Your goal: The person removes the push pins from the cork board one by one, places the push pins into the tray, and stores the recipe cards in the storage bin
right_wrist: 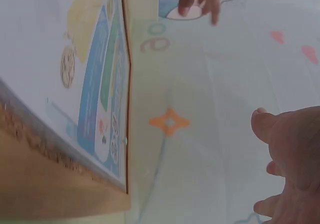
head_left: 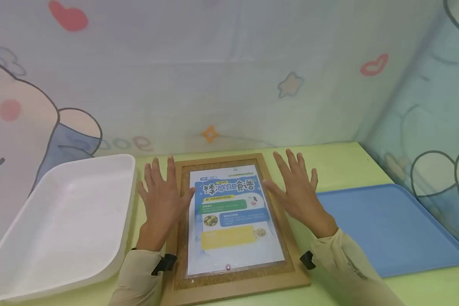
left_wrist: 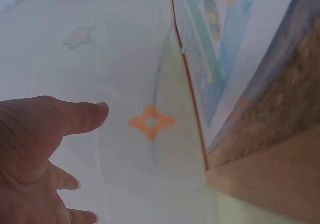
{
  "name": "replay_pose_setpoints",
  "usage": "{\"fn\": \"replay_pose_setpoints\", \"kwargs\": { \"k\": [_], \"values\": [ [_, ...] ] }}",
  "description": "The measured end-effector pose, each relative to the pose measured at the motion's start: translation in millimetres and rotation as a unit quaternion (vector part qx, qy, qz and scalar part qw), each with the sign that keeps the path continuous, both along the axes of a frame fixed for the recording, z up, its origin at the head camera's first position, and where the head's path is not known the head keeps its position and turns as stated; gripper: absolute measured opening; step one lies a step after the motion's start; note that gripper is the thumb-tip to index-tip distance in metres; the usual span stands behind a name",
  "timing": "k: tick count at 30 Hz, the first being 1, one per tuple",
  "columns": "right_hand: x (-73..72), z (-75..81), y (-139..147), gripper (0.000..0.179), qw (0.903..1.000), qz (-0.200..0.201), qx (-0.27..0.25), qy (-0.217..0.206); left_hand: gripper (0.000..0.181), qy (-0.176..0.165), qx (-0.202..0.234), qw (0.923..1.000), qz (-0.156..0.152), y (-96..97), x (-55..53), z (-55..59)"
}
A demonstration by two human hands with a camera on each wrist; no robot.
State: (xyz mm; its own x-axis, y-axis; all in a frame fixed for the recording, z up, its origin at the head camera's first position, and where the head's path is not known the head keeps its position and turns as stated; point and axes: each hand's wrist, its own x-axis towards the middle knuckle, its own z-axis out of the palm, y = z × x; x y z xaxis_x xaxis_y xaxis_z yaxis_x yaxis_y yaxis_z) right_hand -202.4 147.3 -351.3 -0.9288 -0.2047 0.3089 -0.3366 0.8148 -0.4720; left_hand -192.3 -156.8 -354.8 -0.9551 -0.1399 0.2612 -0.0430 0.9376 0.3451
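Between my hands lies a cork board [head_left: 248, 278] in a wooden frame, bearing a printed sheet [head_left: 235, 259] with blue, green and yellow panels. One pushpin [head_left: 228, 267] sits at the sheet's bottom edge, another small pin [head_left: 235, 168] at its top. My left hand [head_left: 162, 199] hovers over the board's left side, fingers spread and holding nothing. On the other side, my right hand [head_left: 300, 195] is raised over the frame's right edge, its fingers also spread. Both wrist views show the thumb and fingers of the left hand [left_wrist: 40, 149] and right hand [right_wrist: 290, 159] apart from the board.
A deep white tray [head_left: 128, 204] stands left of the board. To the right is a flat blue tray [head_left: 390, 229], partly behind my right forearm. The light green table [head_left: 340, 163] ends at a printed cloth backdrop [head_left: 214, 85] behind.
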Motion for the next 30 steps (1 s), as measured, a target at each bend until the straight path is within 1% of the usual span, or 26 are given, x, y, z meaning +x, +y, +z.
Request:
{"fn": "replay_pose_setpoints", "kwargs": {
  "k": [2,5,7,9,11,13,15,16,20,23,26,30],
  "values": [
    [-2.7,1.7,-6.5,0.074,0.9999,0.009,-0.003,0.005,0.086,-0.029,0.002,0.9995,0.005,1.5,-5.6,-1.7],
    [-6.7,3.9,-17.3,0.073,0.9997,0.023,-0.005,0.01,0.07,-0.088,0.006,0.996,0.014,3.8,-16.2,-7.0],
    [-8.8,3.8,-24.9,0.073,0.9995,0.031,0.005,0.001,0.06,-0.127,0.008,0.9916,0.022,3.8,-21.6,-12.6],
    [-9.8,2.2,-31.3,0.073,0.9988,0.043,0.021,-0.013,0.051,-0.161,0.02,0.9862,0.031,3.1,-25.3,-19.4],
    [-9.0,0.5,-36.2,0.073,0.9971,0.061,0.033,-0.031,0.044,-0.184,0.021,0.9824,0.026,3.0,-27.1,-24.5],
    [-7.6,-0.2,-40.5,0.072,0.9948,0.082,0.04,-0.045,0.042,-0.192,0.023,0.981,0.019,3.8,-30.4,-28.3],
    [-5.8,1.5,-45.0,0.069,0.9915,0.107,0.045,-0.058,0.043,-0.19,0.015,0.9817,0.012,4.8,-34.1,-28.4],
    [-4.7,3.0,-48.0,0.067,0.9894,0.119,0.049,-0.066,0.045,-0.187,0.007,0.9823,0.011,5.2,-36.1,-27.4],
    [1.0,8.0,-61.5,0.058,0.9786,0.164,0.081,-0.094,0.049,-0.183,-0.014,0.9827,0.023,5.2,-43.6,-20.3],
    [8.7,7.6,-70.8,0.055,0.9675,0.198,0.096,-0.124,0.049,-0.191,-0.015,0.9813,0.021,5.0,-46.0,-16.0],
    [18.1,4.9,-78.1,0.055,0.9541,0.229,0.115,-0.155,0.049,-0.198,-0.002,0.9802,0.013,6.7,-47.4,-13.6],
    [30.3,1.6,-85.8,0.054,0.9353,0.259,0.151,-0.188,0.05,-0.199,0.007,0.9799,0.011,11.2,-50.9,-15.0]
  ]
}}
